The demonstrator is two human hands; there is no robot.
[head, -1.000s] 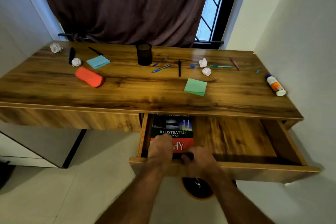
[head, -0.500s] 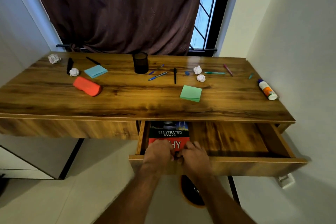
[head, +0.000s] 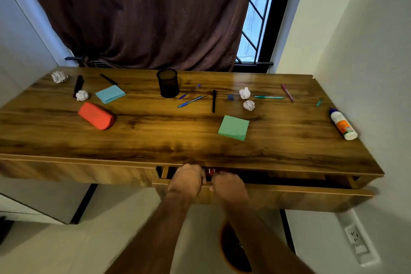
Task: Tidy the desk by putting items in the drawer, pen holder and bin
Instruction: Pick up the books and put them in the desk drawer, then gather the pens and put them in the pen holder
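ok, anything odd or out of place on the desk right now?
Yes. Crumpled paper balls and loose pens lie scattered around the pen holder, and the glue bottle lies on its side near the right edge.

Daylight enters through the window (head: 255, 18) at the top right beside the dark curtain (head: 144, 13). A warm glare shines on the desk (head: 155, 131) near its middle. The drawer (head: 300, 196) front is motion-blurred, and wide-angle distortion bends the desk's edges.
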